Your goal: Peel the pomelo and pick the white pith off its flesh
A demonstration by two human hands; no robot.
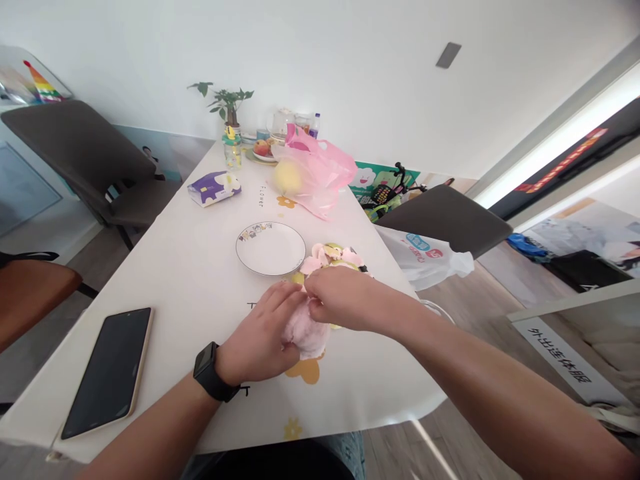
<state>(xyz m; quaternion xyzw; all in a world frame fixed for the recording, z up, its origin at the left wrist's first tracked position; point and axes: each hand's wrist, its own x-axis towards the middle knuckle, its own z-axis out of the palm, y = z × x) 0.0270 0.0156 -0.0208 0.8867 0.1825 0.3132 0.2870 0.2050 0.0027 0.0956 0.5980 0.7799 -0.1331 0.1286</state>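
A round, peeled pomelo with a pale pink surface rests low over the table in front of me. My left hand, a black watch on its wrist, is wrapped round its left side. From the right, my right hand reaches across with fingers closed at the top of the pomelo; what its fingertips pinch there is hidden. Just beyond that hand lies a heap of pomelo peel, pink inside and yellow-green outside, partly covered by the hand.
A white plate stands beyond my left hand. Farther back are a purple tissue pack, a pink plastic bag with a yellow fruit, and a potted plant. A phone lies at the left edge.
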